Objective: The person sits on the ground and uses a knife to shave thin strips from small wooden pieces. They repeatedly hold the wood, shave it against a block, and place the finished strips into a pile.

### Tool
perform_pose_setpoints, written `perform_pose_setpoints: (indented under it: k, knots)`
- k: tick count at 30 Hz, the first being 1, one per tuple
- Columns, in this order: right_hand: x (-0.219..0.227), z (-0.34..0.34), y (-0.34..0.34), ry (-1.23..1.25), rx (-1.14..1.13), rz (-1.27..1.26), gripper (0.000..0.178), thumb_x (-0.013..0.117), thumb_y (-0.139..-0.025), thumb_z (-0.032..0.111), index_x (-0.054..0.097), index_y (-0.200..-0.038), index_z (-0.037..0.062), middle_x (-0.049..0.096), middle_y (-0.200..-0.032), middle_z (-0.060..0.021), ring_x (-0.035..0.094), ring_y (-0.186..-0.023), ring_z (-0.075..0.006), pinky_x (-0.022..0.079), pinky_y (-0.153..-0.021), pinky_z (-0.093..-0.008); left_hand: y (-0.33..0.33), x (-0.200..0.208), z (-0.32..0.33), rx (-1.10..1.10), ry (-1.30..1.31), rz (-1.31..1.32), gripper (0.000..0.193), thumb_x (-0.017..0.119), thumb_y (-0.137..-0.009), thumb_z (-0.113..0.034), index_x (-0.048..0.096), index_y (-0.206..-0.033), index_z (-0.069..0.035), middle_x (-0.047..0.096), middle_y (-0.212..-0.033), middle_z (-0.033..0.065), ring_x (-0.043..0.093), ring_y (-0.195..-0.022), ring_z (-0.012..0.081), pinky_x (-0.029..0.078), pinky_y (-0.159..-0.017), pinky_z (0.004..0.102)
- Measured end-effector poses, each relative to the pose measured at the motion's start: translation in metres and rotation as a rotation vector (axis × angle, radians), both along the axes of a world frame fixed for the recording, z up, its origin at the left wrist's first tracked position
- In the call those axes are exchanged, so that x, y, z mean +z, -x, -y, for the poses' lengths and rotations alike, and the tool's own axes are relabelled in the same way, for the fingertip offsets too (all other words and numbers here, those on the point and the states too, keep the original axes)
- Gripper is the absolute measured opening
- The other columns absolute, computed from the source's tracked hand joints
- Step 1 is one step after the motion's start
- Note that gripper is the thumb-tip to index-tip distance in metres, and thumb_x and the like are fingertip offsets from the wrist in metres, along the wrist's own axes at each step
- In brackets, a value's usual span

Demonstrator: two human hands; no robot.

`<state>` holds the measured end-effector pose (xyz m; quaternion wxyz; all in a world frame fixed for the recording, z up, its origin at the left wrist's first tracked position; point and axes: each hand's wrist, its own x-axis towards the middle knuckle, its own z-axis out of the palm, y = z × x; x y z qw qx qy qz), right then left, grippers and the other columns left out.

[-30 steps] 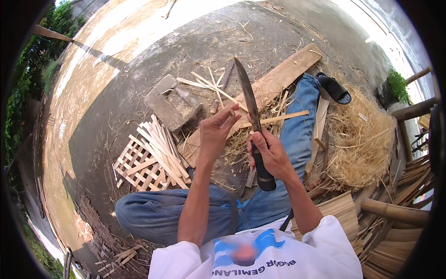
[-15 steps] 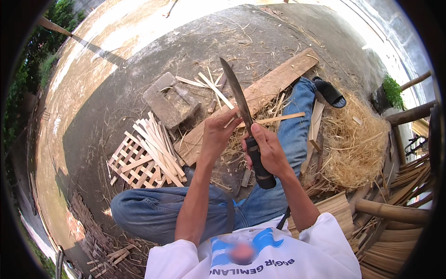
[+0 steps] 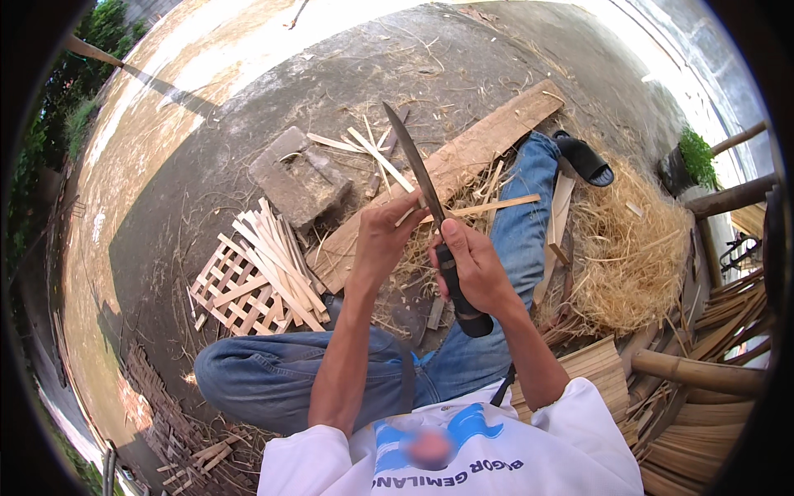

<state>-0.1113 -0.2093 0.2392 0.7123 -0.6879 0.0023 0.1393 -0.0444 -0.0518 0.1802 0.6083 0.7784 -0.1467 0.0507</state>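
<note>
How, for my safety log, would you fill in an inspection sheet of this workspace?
Surface: dark ground, strewn with thin fibres; a wooden plank lies across it.
Job's things: long knife, blade bare and pointing forward; pale strip, its near end at the left hand.
Clutter: loose strips on a woven lattice; broken block; heap of pale shavings.
Hands: left hand close beside the blade, its grip unclear; right hand around the knife's black handle.
Cables: nothing seen.
Surroundings: green plant and bamboo pole at right; sunlit ground at left.
</note>
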Motion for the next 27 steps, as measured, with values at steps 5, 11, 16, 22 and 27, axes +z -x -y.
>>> perform_pose_setpoints:
  k: [5, 11, 16, 22, 27]
  knots:
    - [0.007, 0.004, 0.000, 0.066, 0.018, -0.011, 0.049, 0.036, -0.113, 0.046, 0.053, -0.095, 0.0029, 0.055, -0.075, -0.0026, 0.056, -0.049, -0.0094, 0.047, -0.044, -0.0261, 0.001, 0.001, 0.000, -0.025, -0.052, -0.097, 0.032, 0.072, -0.094, -0.004, 0.072, -0.126, 0.000, 0.079, -0.107, 0.0089, 0.072, -0.098, 0.0099, 0.057, -0.083, 0.0280]
    - [0.006, 0.007, -0.004, 0.070, 0.035, -0.004, 0.048, 0.034, -0.113, 0.045, 0.052, -0.098, 0.0032, 0.056, -0.075, -0.0027, 0.055, -0.048, -0.0097, 0.047, -0.044, -0.0259, 0.003, 0.001, 0.002, -0.007, -0.002, -0.028, 0.032, 0.073, -0.092, -0.003, 0.075, -0.124, -0.008, 0.078, -0.095, 0.0140, 0.070, -0.080, 0.0105, 0.054, -0.073, 0.0312]
    - [0.006, 0.010, -0.007, 0.040, 0.039, -0.032, 0.046, 0.034, -0.113, 0.044, 0.052, -0.099, 0.0039, 0.055, -0.075, -0.0026, 0.055, -0.048, -0.0098, 0.046, -0.044, -0.0261, 0.002, 0.009, 0.004, 0.003, -0.023, 0.001, 0.031, 0.073, -0.092, -0.005, 0.075, -0.123, -0.009, 0.078, -0.096, 0.0144, 0.072, -0.081, 0.0137, 0.055, -0.075, 0.0320]
    - [0.011, 0.009, -0.005, 0.059, 0.044, -0.029, 0.047, 0.035, -0.113, 0.045, 0.052, -0.099, 0.0045, 0.055, -0.075, -0.0022, 0.054, -0.048, -0.0095, 0.045, -0.044, -0.0256, 0.010, 0.017, 0.004, 0.044, -0.083, 0.004, 0.032, 0.074, -0.092, -0.007, 0.075, -0.124, -0.010, 0.078, -0.099, 0.0148, 0.076, -0.085, 0.0171, 0.056, -0.075, 0.0329]
    - [0.006, 0.009, -0.008, 0.069, 0.030, -0.038, 0.043, 0.035, -0.113, 0.044, 0.052, -0.114, 0.0040, 0.055, -0.074, -0.0022, 0.055, -0.049, -0.0095, 0.046, -0.045, -0.0259, 0.000, 0.012, 0.006, 0.054, -0.041, 0.037, 0.034, 0.075, -0.091, -0.007, 0.074, -0.126, -0.011, 0.078, -0.099, 0.0154, 0.076, -0.085, 0.0173, 0.056, -0.075, 0.0331]
